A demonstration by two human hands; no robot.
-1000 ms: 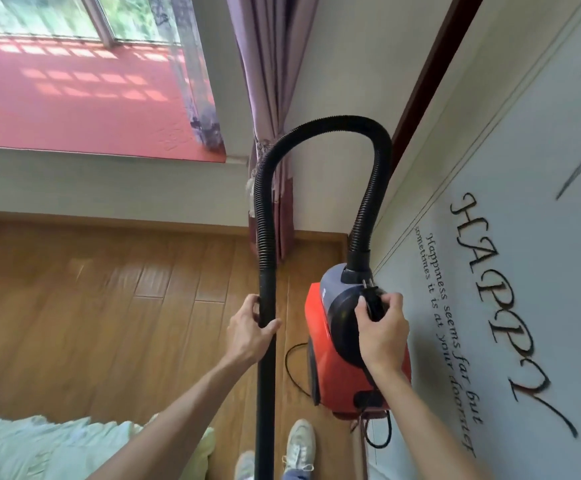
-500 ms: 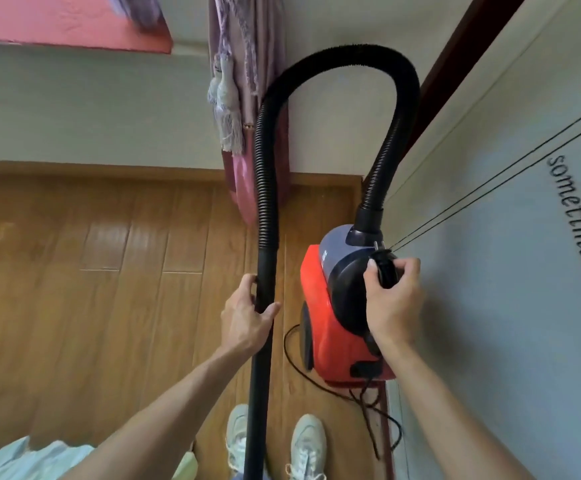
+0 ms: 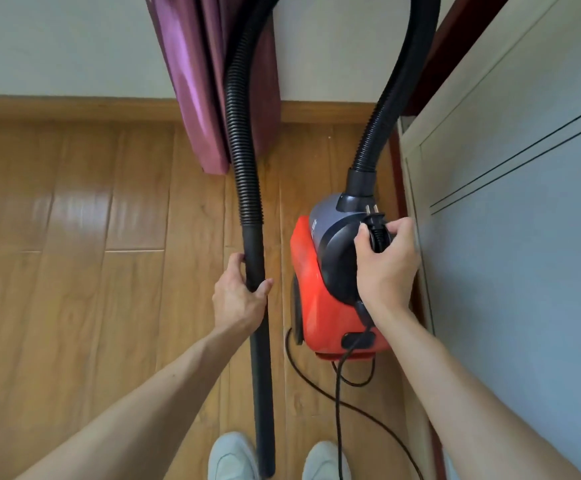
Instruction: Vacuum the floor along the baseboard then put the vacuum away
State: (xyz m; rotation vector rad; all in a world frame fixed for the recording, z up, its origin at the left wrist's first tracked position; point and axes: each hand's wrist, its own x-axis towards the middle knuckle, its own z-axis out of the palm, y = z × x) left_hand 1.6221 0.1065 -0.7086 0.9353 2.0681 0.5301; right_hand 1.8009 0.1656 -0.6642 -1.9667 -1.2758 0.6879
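One vacuum (image 3: 320, 292): left hand (image 3: 238, 299) clasps its one tube (image 3: 259, 334), right hand (image 3: 386, 268) pinches one plug (image 3: 376, 233).

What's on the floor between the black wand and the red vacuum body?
In the head view, only bare wood floor separates the wand and vacuum body.

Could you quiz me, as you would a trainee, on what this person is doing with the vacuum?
1. True or false: the power plug is in a wall socket.
2. Which hand grips the black wand? A) left B) right C) neither
3. Fill in: the red canister vacuum sits beside a ____ cabinet door.

Key:
1. False; the right hand holds the plug, prongs bare, at the vacuum's handle.
2. A; the left hand wraps it below the ribbed hose.
3. Pale blue-grey.
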